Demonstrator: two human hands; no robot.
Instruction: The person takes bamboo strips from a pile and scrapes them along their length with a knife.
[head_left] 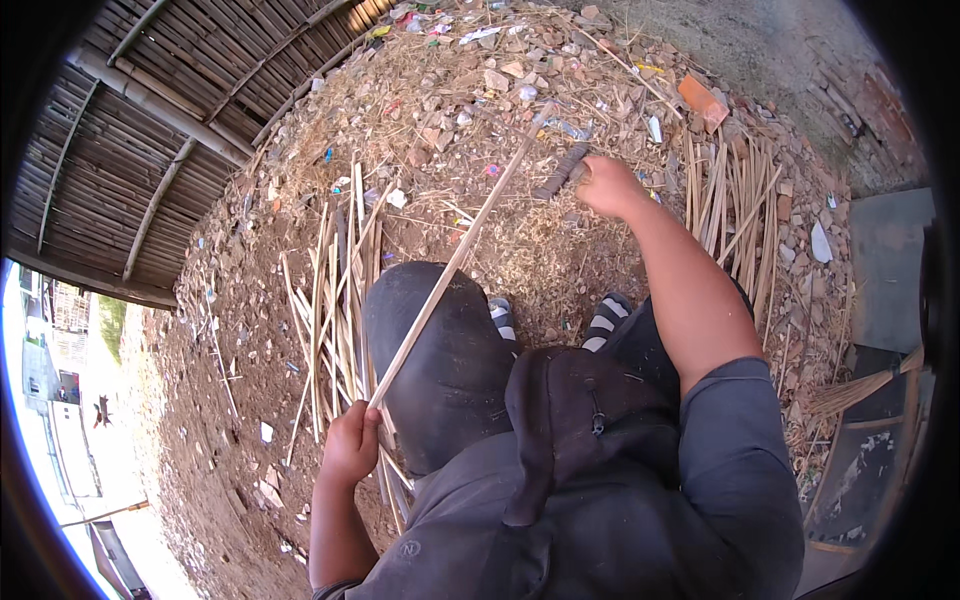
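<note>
The fingers of the left hand [350,445] are curled tight around the low end of a long, thin, pale bamboo strip [455,260]. The strip slants up across the dark knee [440,350]. The fingers of the right hand [610,187] grip a dark, ridged knife handle [562,172] near the strip's far end. More pale bamboo strips [335,300] lie on the dirt ground [250,330] beside the left hand.

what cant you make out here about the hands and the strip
Head view only:
- Left hand: its fingers curl around the bamboo strip, hiding that end.
- Right hand: it covers the dark tool's grip; its blade is too blurred to tell.
- Strip's far tip: lost among the rubble.
</note>
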